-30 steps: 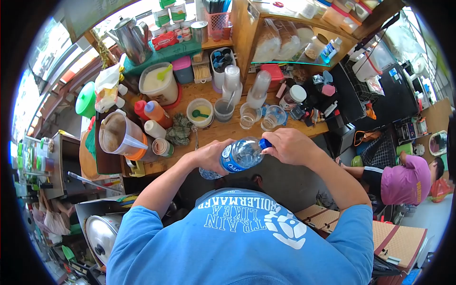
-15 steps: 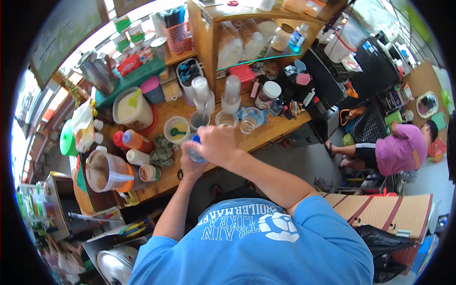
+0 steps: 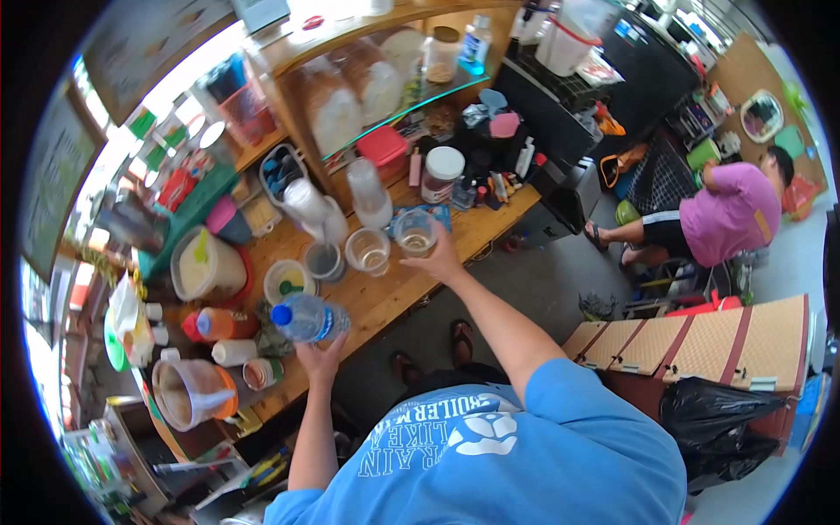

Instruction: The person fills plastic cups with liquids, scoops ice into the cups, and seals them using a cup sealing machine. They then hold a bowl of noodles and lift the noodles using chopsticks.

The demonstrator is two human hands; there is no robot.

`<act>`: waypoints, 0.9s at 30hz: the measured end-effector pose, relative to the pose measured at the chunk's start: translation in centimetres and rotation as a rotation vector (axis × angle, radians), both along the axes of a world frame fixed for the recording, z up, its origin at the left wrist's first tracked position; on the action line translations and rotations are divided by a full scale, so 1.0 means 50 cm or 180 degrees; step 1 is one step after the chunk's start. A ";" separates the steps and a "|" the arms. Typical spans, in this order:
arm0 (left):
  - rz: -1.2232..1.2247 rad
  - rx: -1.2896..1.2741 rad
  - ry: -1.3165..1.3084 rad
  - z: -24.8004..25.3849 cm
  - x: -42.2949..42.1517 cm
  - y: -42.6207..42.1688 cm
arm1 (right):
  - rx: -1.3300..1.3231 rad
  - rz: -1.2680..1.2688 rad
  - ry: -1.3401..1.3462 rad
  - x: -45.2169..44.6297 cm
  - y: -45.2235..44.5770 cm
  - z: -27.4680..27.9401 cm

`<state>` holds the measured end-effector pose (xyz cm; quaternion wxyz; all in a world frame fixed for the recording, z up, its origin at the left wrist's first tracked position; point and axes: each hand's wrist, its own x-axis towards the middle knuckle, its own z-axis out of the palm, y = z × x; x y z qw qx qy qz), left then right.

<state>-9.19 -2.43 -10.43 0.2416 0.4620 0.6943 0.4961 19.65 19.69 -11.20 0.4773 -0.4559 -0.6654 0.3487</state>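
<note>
A clear plastic water bottle with a blue cap is held in my left hand, the fingers wrapped round its lower part. It leans over the table's front edge, cap toward the left. My right hand grips a clear plastic cup at the table's front edge. Beside that cup stands another clear cup with a little brownish content. Further left are a greyish cup and a white tub with a green scoop inside.
Stacks of cups stand behind, near a white-lidded jar and a red-lidded box. To the left are a large tub and an orange-banded pitcher. A person in a pink shirt sits at the right.
My right hand has left the bottle's top and moved right onto the clear cup. My left hand still holds the bottle, now in plain sight. The view has shifted.
</note>
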 end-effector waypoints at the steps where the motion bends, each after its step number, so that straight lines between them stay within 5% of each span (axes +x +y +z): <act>1: 0.0141 0.0209 -0.0145 -0.017 0.003 -0.021 | -0.0091 0.0115 0.0472 -0.015 0.007 0.006; 4: 0.0289 0.0070 -0.0719 0.028 0.059 -0.114 | -0.0483 -0.0082 0.0127 -0.014 0.020 -0.039; 9: -0.0561 -0.1364 -0.0376 -0.106 0.072 -0.257 | -0.0039 -0.0165 0.0746 0.087 -0.019 0.005; 13: -0.1583 -0.1433 -0.0042 -0.107 0.194 -0.025 | -0.0281 0.0338 0.1563 0.313 -0.067 0.151; 21: -0.4312 -0.1609 0.1052 -0.106 0.663 0.476 | 0.0675 -0.1219 0.0645 0.854 -0.165 0.264; 27: -0.5671 -0.1330 0.1787 -0.081 1.089 0.728 | 0.0911 -0.2525 0.0576 1.130 -0.203 0.297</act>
